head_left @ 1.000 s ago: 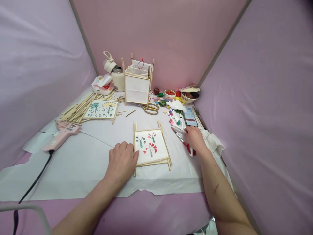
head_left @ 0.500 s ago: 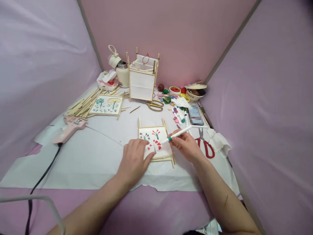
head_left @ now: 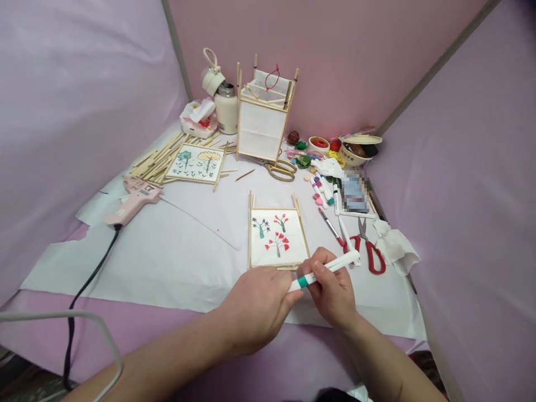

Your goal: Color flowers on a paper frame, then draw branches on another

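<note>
A white marker with a green band (head_left: 330, 268) is held between my two hands, in front of the near edge of a stick-framed panel (head_left: 263, 251). My left hand (head_left: 255, 307) is closed round the marker's left end. The fingers of my right hand (head_left: 333, 287) grip its barrel just right of the green band. On the panel are three small drawings of plants, two with red blossoms and one with dark star shapes. Its lower edge is partly behind my hands.
A pink glue gun (head_left: 136, 204) lies at the left beside wooden sticks (head_left: 153, 162) and a second drawn panel (head_left: 196, 163). Behind stand a stick lantern (head_left: 259, 131) and a bottle (head_left: 226, 111). Red scissors (head_left: 376, 258), markers (head_left: 330, 226) and a phone (head_left: 355, 192) lie right.
Both hands have come together nearer me, off the drawings. My left hand has closed on the marker's left end, and the whole panel face shows more. The view has shifted.
</note>
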Tool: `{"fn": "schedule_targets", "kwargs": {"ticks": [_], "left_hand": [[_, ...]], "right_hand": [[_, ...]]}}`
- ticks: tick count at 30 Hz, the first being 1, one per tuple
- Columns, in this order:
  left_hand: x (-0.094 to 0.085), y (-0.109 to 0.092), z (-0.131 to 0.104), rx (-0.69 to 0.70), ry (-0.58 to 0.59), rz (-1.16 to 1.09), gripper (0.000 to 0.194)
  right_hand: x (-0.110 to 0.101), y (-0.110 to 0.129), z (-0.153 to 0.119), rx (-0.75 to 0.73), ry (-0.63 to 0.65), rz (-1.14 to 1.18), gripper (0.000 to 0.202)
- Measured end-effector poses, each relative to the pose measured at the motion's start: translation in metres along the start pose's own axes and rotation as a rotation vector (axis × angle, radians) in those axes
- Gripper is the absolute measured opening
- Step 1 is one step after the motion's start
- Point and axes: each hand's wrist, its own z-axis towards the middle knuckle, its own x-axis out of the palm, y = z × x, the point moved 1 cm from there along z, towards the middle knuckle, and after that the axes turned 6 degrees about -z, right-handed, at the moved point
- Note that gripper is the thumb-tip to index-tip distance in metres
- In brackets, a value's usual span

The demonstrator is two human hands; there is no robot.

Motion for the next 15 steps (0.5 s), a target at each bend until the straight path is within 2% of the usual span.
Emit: {"fn": "schedule_targets", "kwargs": {"ticks": [2,4,5,8,10,12,15], "left_hand": [[-0.007,-0.002,-0.003,-0.067,0.053,-0.081,0.038],[-0.009,-0.001,-0.004,-0.086,0.048,-0.094,0.039],[-0.009,0.001,-0.004,-0.067,0.028,-0.068,0.038],[0.000,0.011,-0.001,0.085,-0.032,0.078,0.030],[0.009,0.019,0.001,0.209,-0.051,0.152,0.022],[0.018,0.028,0.000,0.279,-0.068,0.178,0.017],[0.027,0.036,-0.003,0.289,-0.071,0.195,0.017]], "right_hand": [[-0.011,0.013,0.012,-0.109,-0.192,0.011,0.037],[-0.021,0.022,0.024,-0.182,-0.302,0.072,0.034],[-0.024,0.023,0.030,-0.149,-0.298,0.057,0.029],[-0.022,0.012,0.041,-0.051,-0.139,-0.131,0.010],[-0.016,0.000,0.045,-0.073,-0.074,-0.227,0.009],[-0.011,-0.011,0.048,-0.110,-0.059,-0.337,0.014],[-0.009,-0.023,0.049,-0.149,-0.119,-0.517,0.017]]}}
